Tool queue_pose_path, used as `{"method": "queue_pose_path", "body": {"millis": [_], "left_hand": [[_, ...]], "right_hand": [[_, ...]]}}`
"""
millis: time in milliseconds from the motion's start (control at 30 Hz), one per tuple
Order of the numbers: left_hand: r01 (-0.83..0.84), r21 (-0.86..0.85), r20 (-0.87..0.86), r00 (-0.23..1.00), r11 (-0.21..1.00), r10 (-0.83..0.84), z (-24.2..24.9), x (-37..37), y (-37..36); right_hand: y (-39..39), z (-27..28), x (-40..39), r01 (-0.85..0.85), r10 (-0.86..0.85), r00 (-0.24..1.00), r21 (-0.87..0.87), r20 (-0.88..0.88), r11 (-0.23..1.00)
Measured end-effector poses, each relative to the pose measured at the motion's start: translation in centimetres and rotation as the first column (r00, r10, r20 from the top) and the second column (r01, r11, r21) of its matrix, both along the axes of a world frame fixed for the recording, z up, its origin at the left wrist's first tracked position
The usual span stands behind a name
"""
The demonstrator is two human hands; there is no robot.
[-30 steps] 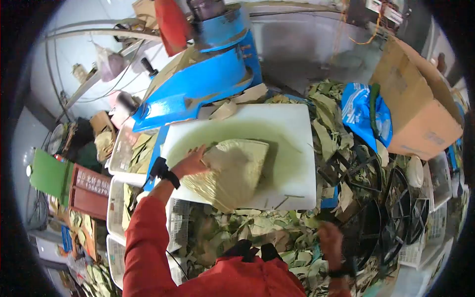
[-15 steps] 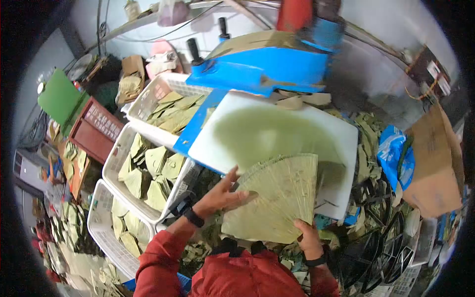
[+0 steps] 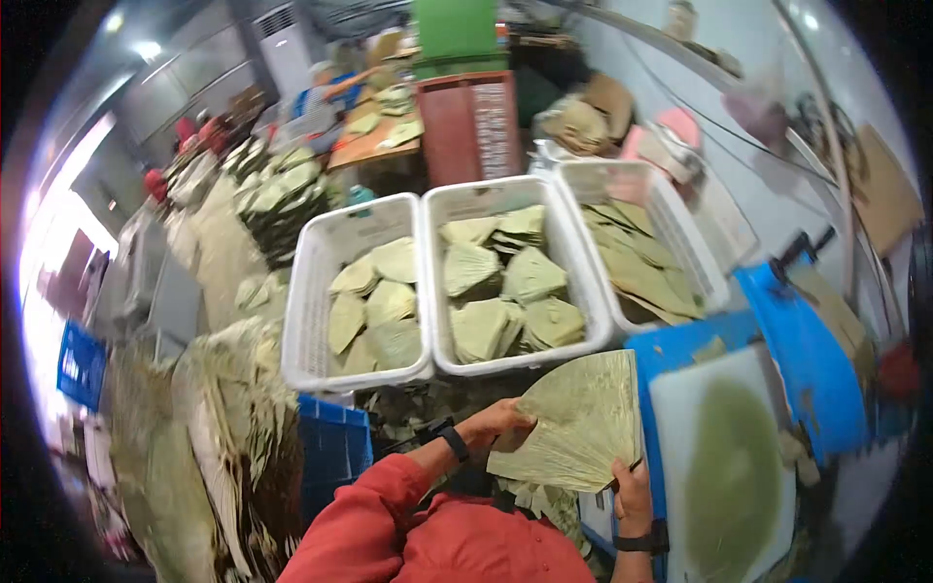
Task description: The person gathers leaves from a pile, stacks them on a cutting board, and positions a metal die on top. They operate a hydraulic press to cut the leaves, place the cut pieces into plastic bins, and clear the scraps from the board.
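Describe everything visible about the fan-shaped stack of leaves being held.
The stack of leaves is pale green and dry-looking, with fine ribs spreading out into a fan with a straight-cut edge. It is held tilted in the air, below the middle white basket and left of the white board. The left hand grips its left edge; the right hand holds its lower corner.

Ahead of me three white plastic crates stand side by side: the left crate and the middle crate hold fan-shaped stacks of trimmed leaves, the right crate longer loose ones. At my right lies a white cutting board, stained green, beside a blue machine. Behind the crates stands a brown-red case. Heaps of leaves pile up at my left beside a blue crate.
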State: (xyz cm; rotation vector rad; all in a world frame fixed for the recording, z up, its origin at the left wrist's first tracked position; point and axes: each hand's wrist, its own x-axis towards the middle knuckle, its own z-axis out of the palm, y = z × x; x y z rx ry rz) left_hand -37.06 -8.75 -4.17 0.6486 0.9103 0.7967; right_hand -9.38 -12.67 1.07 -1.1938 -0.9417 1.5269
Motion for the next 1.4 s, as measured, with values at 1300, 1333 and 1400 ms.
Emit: {"method": "queue_pose_path", "body": {"millis": [1300, 1333, 1400], "left_hand": [[-0.686, 0.147, -0.476, 0.583, 0.713, 0.658, -20.2, -10.2, 5.5], [-0.736, 0.163, -0.355, 0.578, 0.657, 0.735, -9.9, -11.2, 4.5], [-0.692, 0.245, -0.252, 0.631, 0.679, 0.734, 0.6, -10.3, 1.8]], "right_hand": [[27.8, -11.9, -48.1, -0.822, 0.846, 0.524, -0.202, 0.094, 0.532], [26.7, -10.4, -48.3, -0.861, 0.87, 0.49, -0.123, 0.059, 0.493], [24.0, -5.8, -49.1, -0.921, 0.921, 0.389, -0.006, 0.041, 0.389]]}}
